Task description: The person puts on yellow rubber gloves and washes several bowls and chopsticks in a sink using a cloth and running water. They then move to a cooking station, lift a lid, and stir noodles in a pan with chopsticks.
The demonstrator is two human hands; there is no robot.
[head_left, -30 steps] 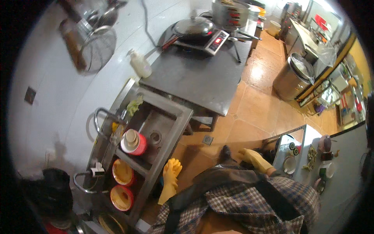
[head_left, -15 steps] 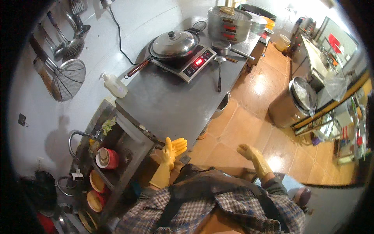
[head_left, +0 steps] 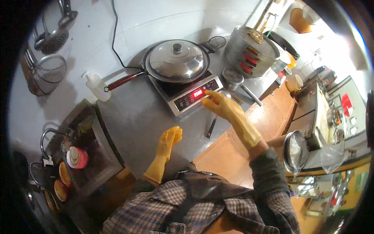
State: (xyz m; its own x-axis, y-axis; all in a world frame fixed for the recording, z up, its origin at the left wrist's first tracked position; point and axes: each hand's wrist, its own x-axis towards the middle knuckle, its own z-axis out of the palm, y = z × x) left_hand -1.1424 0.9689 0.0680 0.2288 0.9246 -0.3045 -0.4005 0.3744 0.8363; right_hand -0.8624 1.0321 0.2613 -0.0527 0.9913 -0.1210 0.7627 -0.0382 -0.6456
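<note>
While the gloved right hand (head_left: 220, 104) reaches open-fingered to the cooker (head_left: 187, 91) panel, touching it at the counter's (head_left: 132, 117) far side, left hand (head_left: 170, 138) rests flat, empty. Cooker: rigid, likely heavy under lidded pan (head_left: 177, 61); press keys lightly, lift by base edges.

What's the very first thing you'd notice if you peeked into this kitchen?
Probably the big shiny domed lid on the pan, sitting on the induction cooker at the back of the grey steel counter. Next come the bright yellow rubber gloves: the right hand reaches toward the cooker's glowing red display, while the left hand rests flat on the counter.
</note>
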